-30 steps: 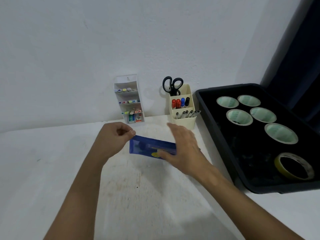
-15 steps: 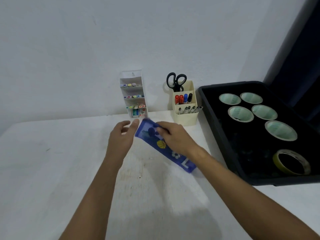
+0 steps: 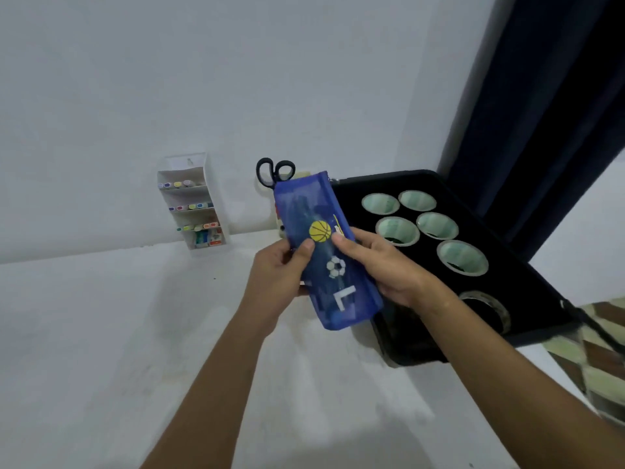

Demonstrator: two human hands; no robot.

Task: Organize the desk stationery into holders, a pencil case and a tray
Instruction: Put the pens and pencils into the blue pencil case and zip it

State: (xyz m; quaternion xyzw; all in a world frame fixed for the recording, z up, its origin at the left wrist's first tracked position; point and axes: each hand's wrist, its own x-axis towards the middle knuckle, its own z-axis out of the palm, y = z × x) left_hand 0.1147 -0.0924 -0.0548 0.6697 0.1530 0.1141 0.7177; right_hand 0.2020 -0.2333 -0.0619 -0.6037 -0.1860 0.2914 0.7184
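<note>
Your white desk (image 3: 101, 333) carries a white tiered holder (image 3: 192, 201) of markers against the back wall, a cream holder (image 3: 282, 228) with black scissors (image 3: 274, 170) standing to its right, and a black tray (image 3: 507, 265) of tape rolls along the right side.
</note>
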